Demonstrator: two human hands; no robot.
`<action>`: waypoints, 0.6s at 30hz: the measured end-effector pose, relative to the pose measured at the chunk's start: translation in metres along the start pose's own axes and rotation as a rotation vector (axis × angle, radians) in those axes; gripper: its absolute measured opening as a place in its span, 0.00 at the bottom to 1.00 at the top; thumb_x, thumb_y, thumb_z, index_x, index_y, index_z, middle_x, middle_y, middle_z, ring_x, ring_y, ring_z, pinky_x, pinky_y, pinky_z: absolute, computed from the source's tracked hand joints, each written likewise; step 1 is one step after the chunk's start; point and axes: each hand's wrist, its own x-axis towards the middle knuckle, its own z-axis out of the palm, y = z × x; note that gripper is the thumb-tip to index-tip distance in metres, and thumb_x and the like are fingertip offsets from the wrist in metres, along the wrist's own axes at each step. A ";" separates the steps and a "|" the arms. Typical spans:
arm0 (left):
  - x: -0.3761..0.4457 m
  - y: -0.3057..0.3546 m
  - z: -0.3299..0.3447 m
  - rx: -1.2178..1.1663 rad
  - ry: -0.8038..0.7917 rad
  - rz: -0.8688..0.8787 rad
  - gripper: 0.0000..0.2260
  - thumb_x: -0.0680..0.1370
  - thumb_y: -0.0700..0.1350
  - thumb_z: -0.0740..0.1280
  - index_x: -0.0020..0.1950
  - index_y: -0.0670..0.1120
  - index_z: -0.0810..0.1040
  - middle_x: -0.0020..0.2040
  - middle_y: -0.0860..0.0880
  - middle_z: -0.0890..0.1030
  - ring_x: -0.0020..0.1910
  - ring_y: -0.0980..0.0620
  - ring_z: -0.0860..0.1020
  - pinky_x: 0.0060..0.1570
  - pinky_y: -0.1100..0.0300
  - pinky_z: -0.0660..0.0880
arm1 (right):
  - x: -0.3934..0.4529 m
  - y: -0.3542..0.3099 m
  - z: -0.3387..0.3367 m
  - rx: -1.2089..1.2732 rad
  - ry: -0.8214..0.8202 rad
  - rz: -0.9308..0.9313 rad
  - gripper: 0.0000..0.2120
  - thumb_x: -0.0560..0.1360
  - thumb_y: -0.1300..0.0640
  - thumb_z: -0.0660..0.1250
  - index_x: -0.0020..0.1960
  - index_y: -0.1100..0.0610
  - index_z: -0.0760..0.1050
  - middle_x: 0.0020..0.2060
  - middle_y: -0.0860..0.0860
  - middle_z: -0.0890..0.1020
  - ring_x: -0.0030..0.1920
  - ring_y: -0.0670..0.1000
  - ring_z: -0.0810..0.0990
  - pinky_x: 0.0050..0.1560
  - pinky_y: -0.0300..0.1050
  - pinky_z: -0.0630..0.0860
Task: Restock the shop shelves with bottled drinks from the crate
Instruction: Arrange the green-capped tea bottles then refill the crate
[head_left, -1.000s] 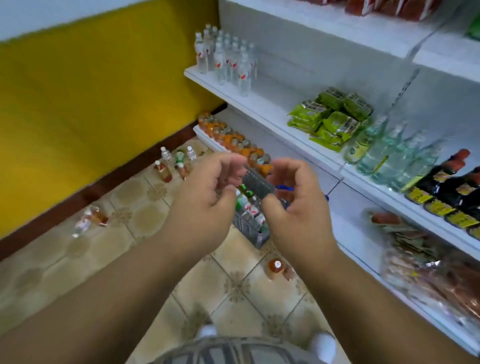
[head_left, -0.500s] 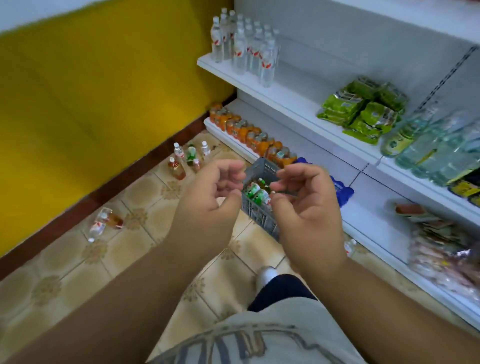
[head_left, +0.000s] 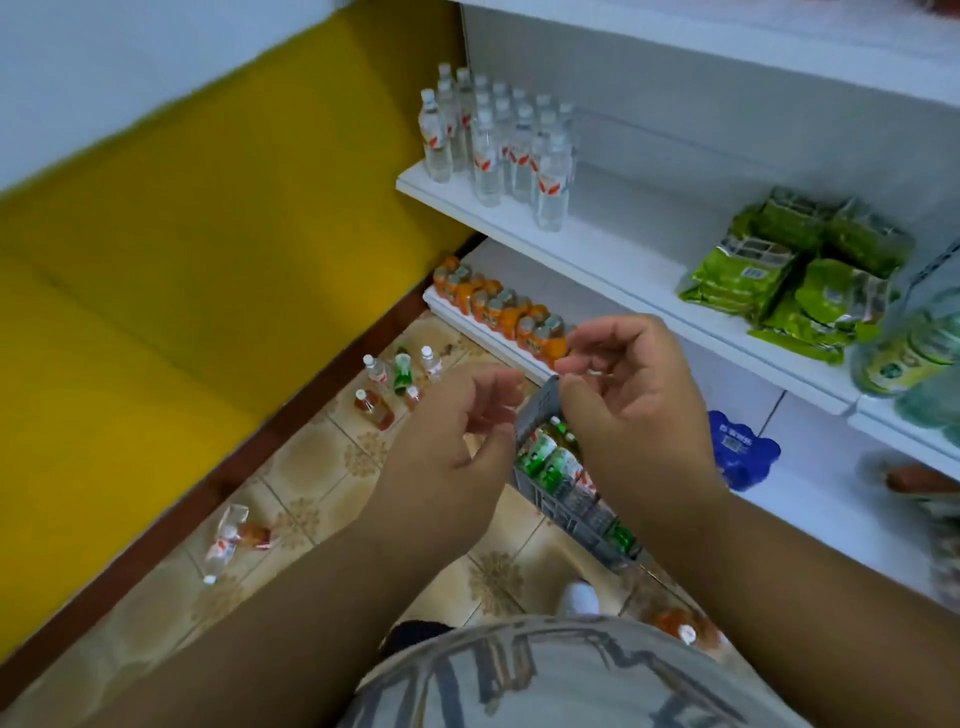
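A grey plastic crate (head_left: 541, 402) stands on the tiled floor in front of the white shelves, with green-labelled drink bottles (head_left: 548, 462) lying in it. My left hand (head_left: 447, 447) and my right hand (head_left: 631, 415) hover close together above the crate, fingers loosely curled, with nothing held that I can see. My right hand hides most of the crate. Clear water bottles (head_left: 498, 145) stand on the middle shelf at the left. Orange drink bottles (head_left: 498, 306) line the bottom shelf.
Several small bottles (head_left: 400, 374) stand on the floor by the yellow wall, two more (head_left: 231, 535) lie further left, and an orange one (head_left: 680, 626) lies by my white shoe (head_left: 579, 597). Green packets (head_left: 789, 270), large clear bottles (head_left: 914, 353) and a blue pack (head_left: 740, 452) fill the shelves to the right.
My view has tilted down and swung left, so the shelves shifted right. Both hands stay raised over the crate, and my right hand has lifted a little above the left.
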 end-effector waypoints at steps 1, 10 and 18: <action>0.014 -0.002 -0.003 0.000 -0.013 -0.013 0.14 0.76 0.45 0.64 0.57 0.63 0.75 0.53 0.59 0.80 0.55 0.58 0.79 0.55 0.62 0.77 | 0.013 0.001 0.002 -0.024 0.004 0.007 0.13 0.69 0.52 0.67 0.52 0.39 0.74 0.45 0.44 0.81 0.47 0.46 0.82 0.44 0.40 0.81; 0.143 -0.050 -0.031 -0.072 -0.199 -0.022 0.15 0.75 0.47 0.64 0.57 0.64 0.74 0.52 0.62 0.79 0.52 0.57 0.79 0.47 0.63 0.79 | 0.099 0.024 0.044 -0.115 0.169 0.050 0.14 0.69 0.47 0.70 0.53 0.42 0.73 0.47 0.48 0.81 0.49 0.48 0.81 0.53 0.48 0.80; 0.275 -0.101 -0.055 -0.094 -0.509 0.122 0.18 0.76 0.41 0.64 0.57 0.64 0.71 0.50 0.60 0.79 0.51 0.59 0.79 0.52 0.66 0.76 | 0.152 0.064 0.107 -0.184 0.418 0.217 0.16 0.72 0.50 0.75 0.55 0.41 0.72 0.50 0.50 0.80 0.49 0.49 0.81 0.52 0.53 0.81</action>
